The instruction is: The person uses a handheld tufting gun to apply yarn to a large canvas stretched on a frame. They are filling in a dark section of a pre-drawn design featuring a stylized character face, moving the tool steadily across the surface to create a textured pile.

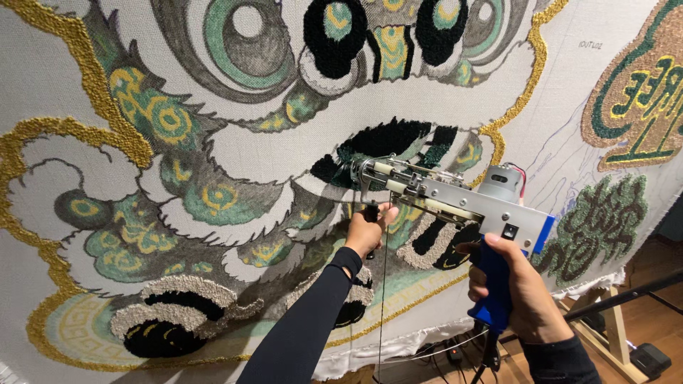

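Observation:
A metal tufting gun (455,197) with a blue rear handle (492,295) points at a large stretched cloth (235,149) bearing a half-tufted lion face in black, green, gold and white. My right hand (516,288) grips the blue handle. My left hand (368,231), in a black sleeve, closes around the gun's black front grip just below the needle end. The needle tip (356,171) touches the cloth at the edge of a black tufted patch (388,142). A thin yarn strand (384,306) hangs down from the gun.
A wooden frame leg (612,331) and a dark metal bar (626,295) stand at lower right over a wooden floor. Cables (448,352) lie under the cloth's bottom edge. Green and gold tufted characters (640,92) fill the cloth's right side.

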